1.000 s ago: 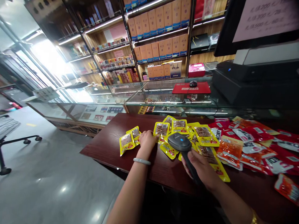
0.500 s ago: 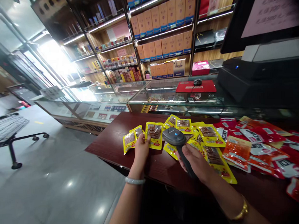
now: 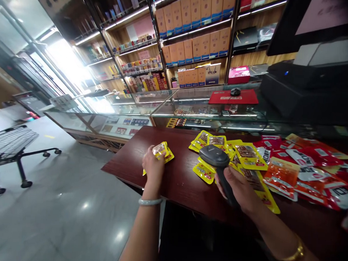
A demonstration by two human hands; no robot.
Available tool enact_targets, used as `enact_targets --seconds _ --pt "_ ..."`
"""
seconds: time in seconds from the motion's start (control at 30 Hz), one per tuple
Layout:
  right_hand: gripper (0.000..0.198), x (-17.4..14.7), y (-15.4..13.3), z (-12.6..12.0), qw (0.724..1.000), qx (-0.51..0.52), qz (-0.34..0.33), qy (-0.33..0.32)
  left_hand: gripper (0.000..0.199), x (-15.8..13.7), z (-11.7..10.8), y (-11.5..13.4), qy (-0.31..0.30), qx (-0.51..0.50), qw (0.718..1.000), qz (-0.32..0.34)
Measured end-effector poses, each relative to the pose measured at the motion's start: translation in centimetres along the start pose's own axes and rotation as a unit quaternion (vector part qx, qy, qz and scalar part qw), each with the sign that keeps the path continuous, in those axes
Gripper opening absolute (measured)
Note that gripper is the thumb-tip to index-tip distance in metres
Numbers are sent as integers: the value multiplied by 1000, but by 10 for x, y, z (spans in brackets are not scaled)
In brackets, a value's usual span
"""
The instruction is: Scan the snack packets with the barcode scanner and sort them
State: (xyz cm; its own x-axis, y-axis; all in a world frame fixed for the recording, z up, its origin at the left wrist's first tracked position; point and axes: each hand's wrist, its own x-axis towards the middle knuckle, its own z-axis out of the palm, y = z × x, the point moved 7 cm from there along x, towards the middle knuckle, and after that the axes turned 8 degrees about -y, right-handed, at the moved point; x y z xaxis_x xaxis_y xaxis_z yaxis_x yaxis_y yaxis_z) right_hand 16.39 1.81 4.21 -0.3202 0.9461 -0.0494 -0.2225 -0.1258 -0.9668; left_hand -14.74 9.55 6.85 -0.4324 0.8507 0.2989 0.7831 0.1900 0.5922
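Observation:
My left hand [image 3: 153, 163] is at the left part of the dark wooden table, its fingers closed on a yellow snack packet [image 3: 161, 148] with a clear window. Other yellow packaging shows under and beside the fingers, partly hidden by the hand. In my right hand [image 3: 240, 187] is a black handheld barcode scanner [image 3: 215, 155], gripped by its handle with the head pointing left. Beneath and behind the scanner lies a loose pile of yellow snack packets [image 3: 249, 155] with brown contents. One yellow packet [image 3: 203, 173] lies at the pile's near left edge.
Red, white and orange snack packets [image 3: 313, 163] are heaped at the right. Beyond the table [image 3: 177, 196] stands a glass display counter [image 3: 189, 98] with a red mat [image 3: 236, 96] and mouse [image 3: 235, 91]. A dark monitor [image 3: 285, 27] rises at right; a wire cart [image 3: 12, 142] stands left.
My left hand has carried a yellow packet leftward, away from the scanner, onto the small group at the left. The scanner stays in my right hand. The view has shifted slightly.

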Motion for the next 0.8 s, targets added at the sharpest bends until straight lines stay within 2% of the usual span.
enact_targets --seconds 0.1,0.17,0.27,0.37,0.47,0.57,0.7,0.8 --pt "52 -5 0 -11 1000 -7 -2 16 34 -27 43 37 -132 -14 987 95" --pt "53 -7 1 -17 1000 -7 -4 30 34 -46 73 60 -205 -19 970 129" --pt "54 -11 4 -22 999 3 1 54 36 -62 104 90 -248 -2 959 138" --pt "54 -15 9 -26 996 23 17 87 27 -62 121 108 -270 -8 954 128" --pt "55 -20 11 -30 994 31 28 104 17 -59 124 105 -289 -108 947 86" --pt "52 -23 11 -37 993 35 22 113 14 -54 114 84 -276 -248 928 37" --pt "49 -21 14 -41 994 43 16 95 29 -48 89 49 -237 -336 911 5" --pt "48 -14 18 -33 996 42 32 69 38 -44 72 28 -213 -377 901 -22"
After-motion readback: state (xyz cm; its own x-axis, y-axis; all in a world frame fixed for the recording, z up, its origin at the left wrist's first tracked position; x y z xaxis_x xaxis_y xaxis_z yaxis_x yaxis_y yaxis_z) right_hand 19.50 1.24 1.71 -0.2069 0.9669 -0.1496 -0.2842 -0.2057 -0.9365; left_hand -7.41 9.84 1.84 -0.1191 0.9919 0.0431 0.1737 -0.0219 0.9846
